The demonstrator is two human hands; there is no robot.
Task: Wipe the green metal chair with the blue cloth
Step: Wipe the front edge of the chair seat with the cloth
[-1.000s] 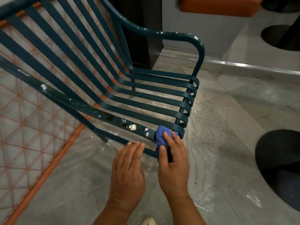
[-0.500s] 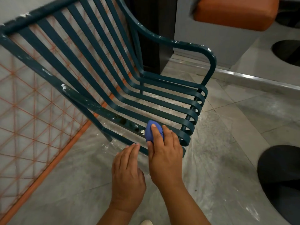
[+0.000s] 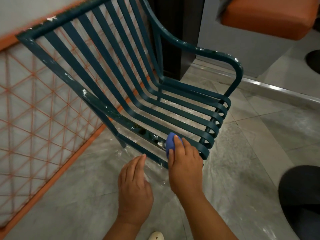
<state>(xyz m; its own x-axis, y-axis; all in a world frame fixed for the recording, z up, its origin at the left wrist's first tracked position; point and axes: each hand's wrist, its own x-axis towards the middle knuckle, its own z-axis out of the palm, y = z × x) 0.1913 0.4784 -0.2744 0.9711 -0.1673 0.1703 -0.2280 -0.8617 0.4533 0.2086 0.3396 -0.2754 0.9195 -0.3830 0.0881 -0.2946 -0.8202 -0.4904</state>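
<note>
The dark green metal chair (image 3: 110,71) with long slats fills the upper middle of the head view, speckled with white flecks on its frame. My right hand (image 3: 185,163) presses a bunched blue cloth (image 3: 170,142) against the near side rail, beside a patch of white residue (image 3: 160,143). Most of the cloth is hidden under my fingers. My left hand (image 3: 134,184) hovers just below the lower rail, fingers together and flat, holding nothing; I cannot tell whether it touches the chair.
An orange lattice panel (image 3: 34,129) leans at the left. Grey tiled floor (image 3: 268,132) with white dust lies under the chair. An orange cushioned seat (image 3: 266,16) is at top right, dark round bases (image 3: 301,201) at the right, a shoe tip (image 3: 156,236) at the bottom.
My right hand slid the blue cloth leftward along the near rail, over the white specks. The view has pulled back and tilted, showing more of the chair's backrest. My left hand dropped slightly below the rail.
</note>
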